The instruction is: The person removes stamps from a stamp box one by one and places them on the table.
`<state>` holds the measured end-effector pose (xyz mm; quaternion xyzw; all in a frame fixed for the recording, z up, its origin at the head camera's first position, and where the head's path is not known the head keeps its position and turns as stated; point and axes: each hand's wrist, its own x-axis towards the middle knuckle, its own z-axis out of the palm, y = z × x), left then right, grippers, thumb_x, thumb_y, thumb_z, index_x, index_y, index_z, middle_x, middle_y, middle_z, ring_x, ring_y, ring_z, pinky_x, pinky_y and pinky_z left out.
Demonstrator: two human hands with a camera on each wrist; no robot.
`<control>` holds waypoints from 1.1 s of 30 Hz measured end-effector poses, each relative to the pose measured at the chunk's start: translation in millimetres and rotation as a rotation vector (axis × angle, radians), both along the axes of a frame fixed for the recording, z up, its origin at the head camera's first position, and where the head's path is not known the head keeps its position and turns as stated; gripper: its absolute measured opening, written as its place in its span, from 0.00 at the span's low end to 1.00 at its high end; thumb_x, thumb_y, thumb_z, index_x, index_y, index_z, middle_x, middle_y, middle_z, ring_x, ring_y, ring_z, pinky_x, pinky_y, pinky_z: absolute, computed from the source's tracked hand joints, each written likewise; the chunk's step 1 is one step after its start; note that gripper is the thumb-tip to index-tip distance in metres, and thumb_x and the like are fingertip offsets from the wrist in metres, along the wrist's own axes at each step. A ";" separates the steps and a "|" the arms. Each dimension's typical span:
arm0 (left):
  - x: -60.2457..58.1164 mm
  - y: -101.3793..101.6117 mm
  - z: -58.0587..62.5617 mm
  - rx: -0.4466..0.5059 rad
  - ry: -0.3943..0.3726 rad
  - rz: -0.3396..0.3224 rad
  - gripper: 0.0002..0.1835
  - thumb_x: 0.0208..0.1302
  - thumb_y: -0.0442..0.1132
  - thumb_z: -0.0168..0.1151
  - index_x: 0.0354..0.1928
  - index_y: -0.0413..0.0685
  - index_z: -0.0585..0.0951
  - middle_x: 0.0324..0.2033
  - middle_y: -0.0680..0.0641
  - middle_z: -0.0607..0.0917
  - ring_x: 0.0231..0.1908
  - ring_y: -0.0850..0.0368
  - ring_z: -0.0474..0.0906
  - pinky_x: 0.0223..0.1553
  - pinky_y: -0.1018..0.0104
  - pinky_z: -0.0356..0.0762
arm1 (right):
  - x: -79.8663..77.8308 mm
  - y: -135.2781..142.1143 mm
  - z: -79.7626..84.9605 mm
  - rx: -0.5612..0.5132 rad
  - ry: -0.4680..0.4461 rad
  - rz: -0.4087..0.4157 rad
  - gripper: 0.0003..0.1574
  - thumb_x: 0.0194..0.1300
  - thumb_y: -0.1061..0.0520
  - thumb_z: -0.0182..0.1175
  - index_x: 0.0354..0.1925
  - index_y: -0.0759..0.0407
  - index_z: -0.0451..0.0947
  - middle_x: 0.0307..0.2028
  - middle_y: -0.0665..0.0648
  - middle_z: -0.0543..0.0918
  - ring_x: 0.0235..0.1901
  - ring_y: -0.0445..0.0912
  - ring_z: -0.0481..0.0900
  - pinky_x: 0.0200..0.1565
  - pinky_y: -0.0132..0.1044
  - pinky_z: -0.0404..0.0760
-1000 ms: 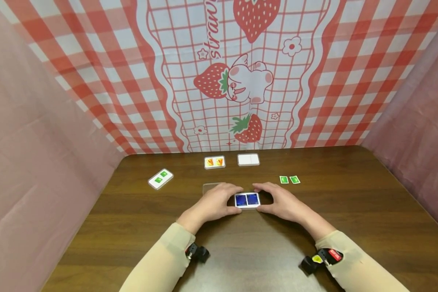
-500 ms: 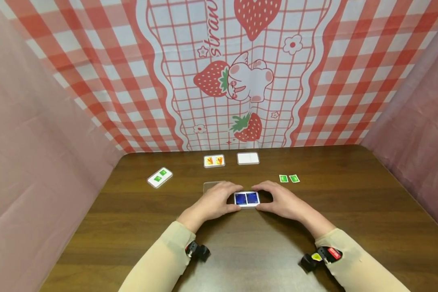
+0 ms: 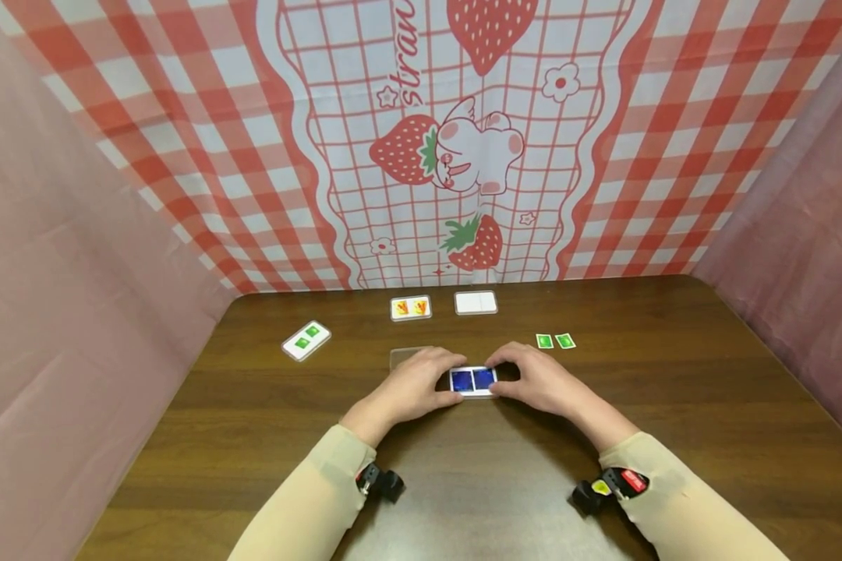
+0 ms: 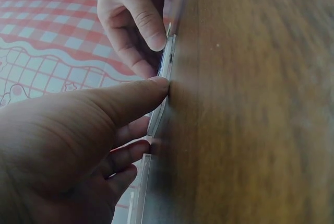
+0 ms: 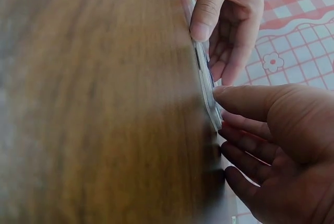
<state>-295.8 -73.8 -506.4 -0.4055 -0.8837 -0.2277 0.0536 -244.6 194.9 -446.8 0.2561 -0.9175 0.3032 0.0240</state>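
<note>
In the head view a small clear plastic card frame (image 3: 473, 395) lies on the table, a white card inside with two dark blue square pictures (image 3: 462, 380). My left hand (image 3: 410, 386) grips its left end, thumb at the near edge and fingers at the far edge. At the right end my right hand (image 3: 543, 382) curls round it, thumb over the lower right corner of the right blue picture. Both wrist views show this layered frame (image 4: 164, 72) edge-on. A thin edge (image 4: 168, 29) stands slightly up beside the right thumb. Behind the left hand a clear plastic piece (image 3: 401, 358) is partly hidden.
Toward the back of the wooden table (image 3: 252, 467) lie an orange-picture frame (image 3: 410, 308) and a plain white one (image 3: 475, 302). A green-picture frame (image 3: 306, 340) lies at left. Two loose green squares (image 3: 544, 341) (image 3: 565, 341) are at right. A checked strawberry cloth (image 3: 484, 156) hangs behind.
My right hand has shifted slightly left and up, its thumb moving from the frame's right corner onto the right blue picture. My left hand keeps its grip in place.
</note>
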 end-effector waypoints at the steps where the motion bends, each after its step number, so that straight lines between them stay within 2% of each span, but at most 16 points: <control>1: 0.3 0.0 0.3 0.001 -0.002 0.000 0.33 0.69 0.53 0.80 0.71 0.50 0.83 0.61 0.49 0.86 0.63 0.51 0.81 0.66 0.48 0.80 | -0.3 -0.3 0.7 0.000 0.001 0.000 0.19 0.67 0.57 0.79 0.53 0.61 0.89 0.52 0.58 0.89 0.56 0.58 0.85 0.60 0.60 0.82; 8: 0.7 0.2 1.2 0.006 -0.003 0.003 0.33 0.69 0.53 0.80 0.71 0.50 0.83 0.61 0.49 0.86 0.63 0.50 0.81 0.65 0.48 0.81 | -2.4 -2.3 5.6 0.003 -0.004 -0.001 0.18 0.64 0.58 0.81 0.50 0.61 0.89 0.50 0.59 0.89 0.54 0.58 0.86 0.59 0.60 0.82; 19: -1.5 -0.5 -2.5 0.012 0.002 -0.003 0.33 0.67 0.53 0.81 0.71 0.50 0.83 0.61 0.49 0.86 0.63 0.50 0.81 0.66 0.48 0.80 | -6.1 -5.7 8.2 0.034 -0.067 -0.043 0.17 0.61 0.58 0.82 0.47 0.59 0.89 0.49 0.58 0.89 0.54 0.58 0.85 0.58 0.59 0.82; 33: -1.2 -0.4 -2.2 0.005 -0.004 0.003 0.34 0.69 0.53 0.80 0.72 0.50 0.83 0.62 0.49 0.86 0.64 0.50 0.80 0.68 0.49 0.79 | -6.6 -6.8 5.7 -0.045 -0.089 -0.053 0.19 0.60 0.61 0.82 0.45 0.57 0.84 0.46 0.56 0.88 0.51 0.55 0.86 0.58 0.57 0.82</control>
